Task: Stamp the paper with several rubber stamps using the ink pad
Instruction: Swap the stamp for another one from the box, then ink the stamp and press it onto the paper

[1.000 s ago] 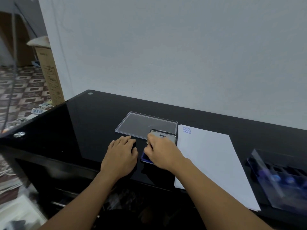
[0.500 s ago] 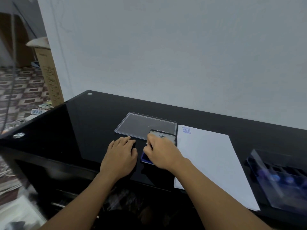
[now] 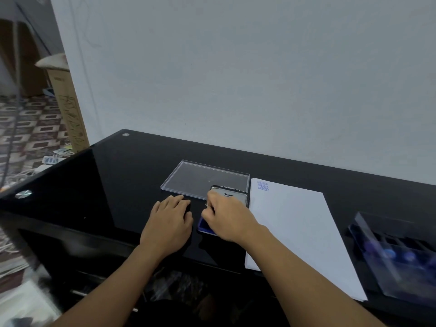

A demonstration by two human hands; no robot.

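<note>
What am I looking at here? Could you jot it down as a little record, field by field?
Surface: glossy black desk
Paper: white paper sheet, right of the ink pad; blue "AMENDED" stamp marks in its far left corner
Ink pad: open black ink pad with blue cushion; raised lid reads "Artline"
Left hand: flat on the desk, beside the pad
Right hand: fingers curled over the pad; what it holds is hidden
Behind the hands: flat clear plastic tray
Far right: clear plastic case, blurred
</note>
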